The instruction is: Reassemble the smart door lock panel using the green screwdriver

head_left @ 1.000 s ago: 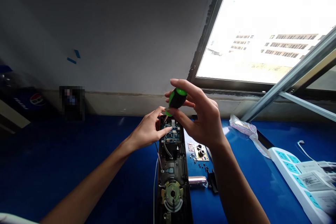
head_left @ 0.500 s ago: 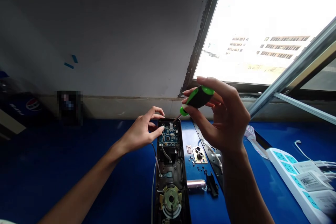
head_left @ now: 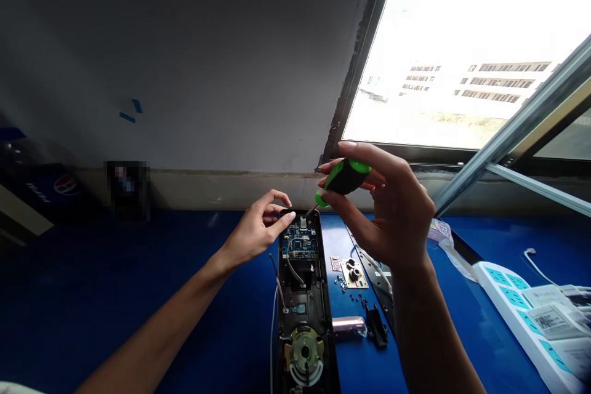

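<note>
My right hand (head_left: 388,209) is closed round the thick green and black handle of a screwdriver (head_left: 346,178). Its thin shaft slants down to the top right corner of a blue circuit board (head_left: 298,243); whether the tip touches a screw is too small to tell. The board lies in the far end of a long black housing (head_left: 327,314), which also holds wires and a round speaker-like part (head_left: 305,349). My left hand (head_left: 252,231) grips the housing's far left edge, with the thumb over the board's top and the other fingers curled behind, partly hidden.
Right of the housing lie a square metal plate (head_left: 354,274), several tiny screws (head_left: 357,298), a pinkish cylinder (head_left: 349,325) and a black plastic bracket (head_left: 376,325). A white power strip (head_left: 512,314) with plugged-in adapters is farther right on the blue table (head_left: 207,345).
My left thumb has shifted up and right, toward the housing's far edge. The screwdriver and my right hand have moved slightly left in view. The camera view has shifted a little.
</note>
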`<state>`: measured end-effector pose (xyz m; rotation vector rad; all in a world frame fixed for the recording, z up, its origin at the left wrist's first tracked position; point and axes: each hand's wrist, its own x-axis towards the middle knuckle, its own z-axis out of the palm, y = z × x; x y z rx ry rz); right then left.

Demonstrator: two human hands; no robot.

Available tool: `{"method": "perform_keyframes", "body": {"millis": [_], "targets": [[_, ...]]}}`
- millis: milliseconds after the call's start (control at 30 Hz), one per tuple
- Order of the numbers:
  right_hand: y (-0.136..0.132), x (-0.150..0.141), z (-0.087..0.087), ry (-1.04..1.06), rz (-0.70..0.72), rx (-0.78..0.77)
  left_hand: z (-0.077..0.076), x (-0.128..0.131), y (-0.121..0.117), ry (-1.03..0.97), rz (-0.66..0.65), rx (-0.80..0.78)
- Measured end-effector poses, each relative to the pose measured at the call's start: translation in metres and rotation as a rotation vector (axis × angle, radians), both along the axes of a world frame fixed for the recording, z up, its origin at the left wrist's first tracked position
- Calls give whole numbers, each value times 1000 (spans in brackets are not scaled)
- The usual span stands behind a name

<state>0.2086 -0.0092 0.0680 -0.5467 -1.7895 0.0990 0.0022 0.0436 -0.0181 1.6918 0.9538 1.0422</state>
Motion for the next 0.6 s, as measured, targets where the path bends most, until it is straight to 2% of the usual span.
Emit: {"method": "perform_keyframes", "body": {"millis": [267, 467, 533, 600], "targets": [[1, 7, 2, -9, -22, 72, 6, -4, -3, 80, -22, -1], [-6, 21, 8, 19, -158, 58, 13, -6, -4, 203, 15, 47], [-10, 27, 12, -15, -173, 13, 15, -4, -8, 238, 94, 182], [-12, 35, 15, -88, -171, -82, 17, 0, -15, 293, 186, 412]]}}
